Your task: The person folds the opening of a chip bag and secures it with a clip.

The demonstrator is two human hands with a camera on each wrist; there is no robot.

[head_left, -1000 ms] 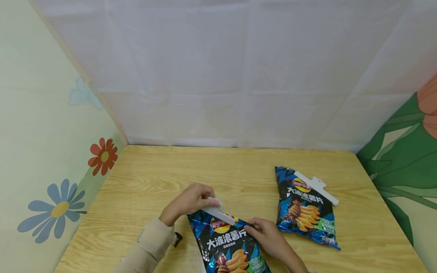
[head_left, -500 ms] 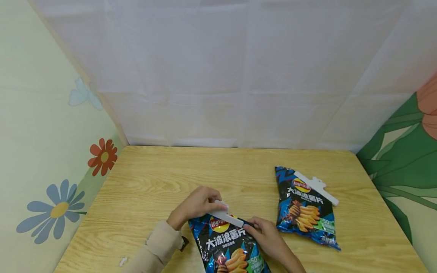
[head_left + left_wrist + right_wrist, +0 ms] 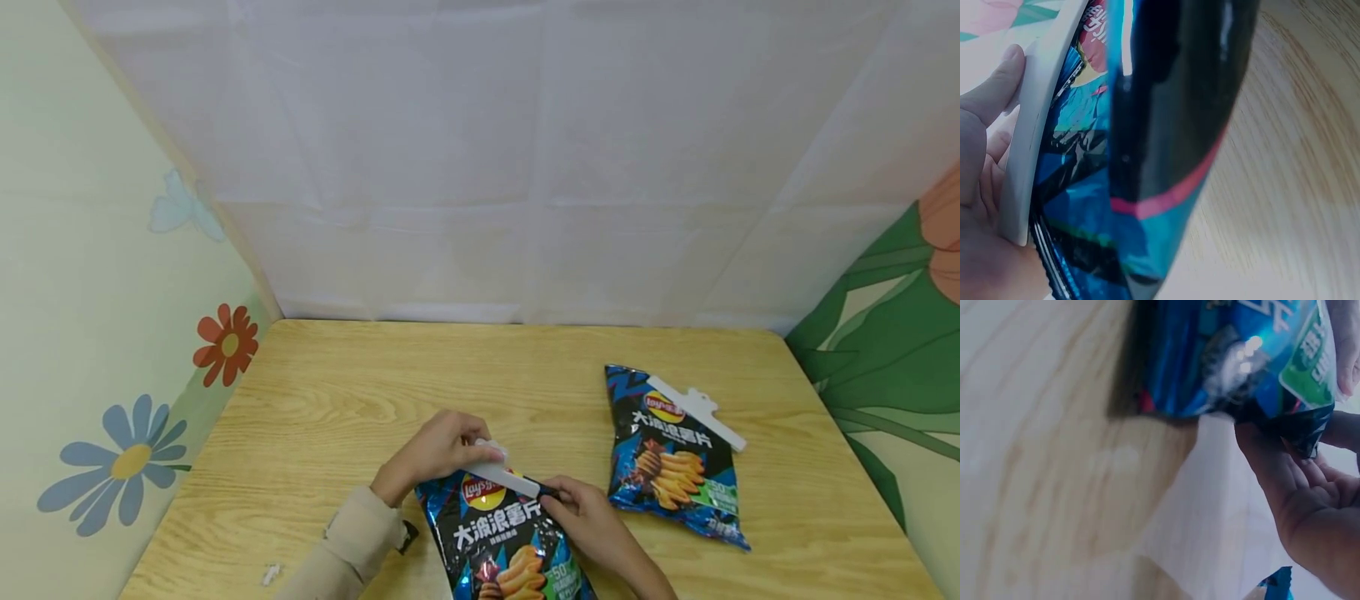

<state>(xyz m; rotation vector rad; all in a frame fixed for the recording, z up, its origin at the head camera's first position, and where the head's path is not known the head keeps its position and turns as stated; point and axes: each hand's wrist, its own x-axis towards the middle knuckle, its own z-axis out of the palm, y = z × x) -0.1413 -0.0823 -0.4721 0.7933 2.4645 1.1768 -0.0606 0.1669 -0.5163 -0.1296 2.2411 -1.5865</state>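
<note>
A blue-and-black bag of potato chips (image 3: 498, 529) is near the front of the table, its lower end cut off by the head view's edge. A white bag clip (image 3: 504, 480) lies along its top edge. My left hand (image 3: 442, 450) grips the clip by its handle, thumb on the near side; the left wrist view shows the long clip bar (image 3: 1038, 125) against the crinkled bag top. With thumb and fingers, my right hand (image 3: 588, 517) pinches the bag's top right corner, beside the clip's end. In the right wrist view that pinched dark corner (image 3: 1310, 428) sits between the fingers.
To the right lies a second chip bag (image 3: 667, 467) with a white clip (image 3: 697, 410) across its top corner. A small white piece (image 3: 272, 573) is at the front left of the wooden table (image 3: 322, 383). White cloth hangs behind the table.
My left hand has shifted right and slightly nearer, sliding the clip along the bag's top toward my right fingers. Over the last half second almost nothing moved. My right hand kept its place.
</note>
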